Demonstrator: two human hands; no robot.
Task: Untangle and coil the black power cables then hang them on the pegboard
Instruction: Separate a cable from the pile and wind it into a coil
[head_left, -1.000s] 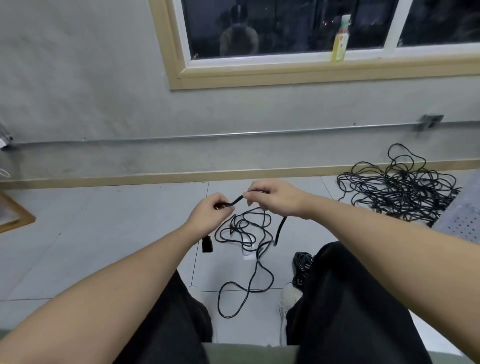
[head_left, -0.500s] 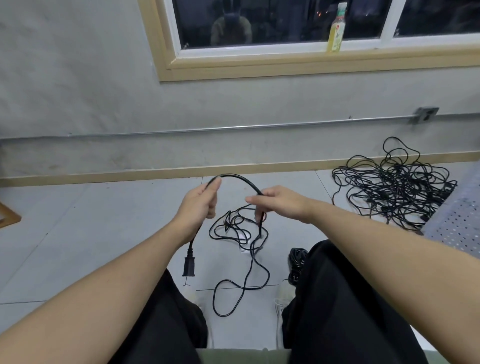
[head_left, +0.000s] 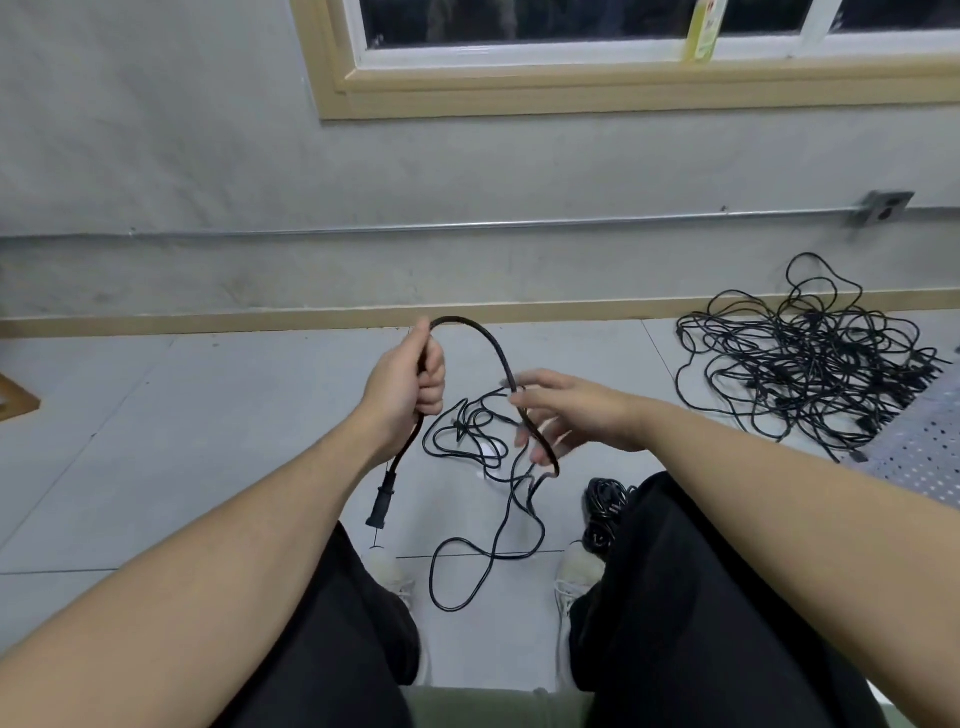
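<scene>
My left hand (head_left: 410, 376) grips a black power cable (head_left: 483, 338) near its end, and the plug (head_left: 381, 501) hangs below my wrist. From that fist the cable arches up and over to my right hand (head_left: 563, 415), whose fingers are spread and relaxed with the cable passing across them. The rest of this cable lies in loose loops (head_left: 483, 467) on the floor between my knees. A large tangle of black cables (head_left: 800, 364) lies on the floor at the right. A small coiled cable (head_left: 605, 506) sits by my right knee.
A perforated pegboard panel (head_left: 930, 447) lies at the right edge next to the tangle. A grey wall with a conduit pipe (head_left: 467, 226) and a window (head_left: 623, 52) stands ahead. A wooden corner (head_left: 15, 400) shows at the left. My shoes (head_left: 574, 577) rest on the tile floor.
My left hand has lifted the cable higher and closed fully round it. My right hand has let go of its pinch and spread its fingers, sliding lower along the cable. The arch has grown larger.
</scene>
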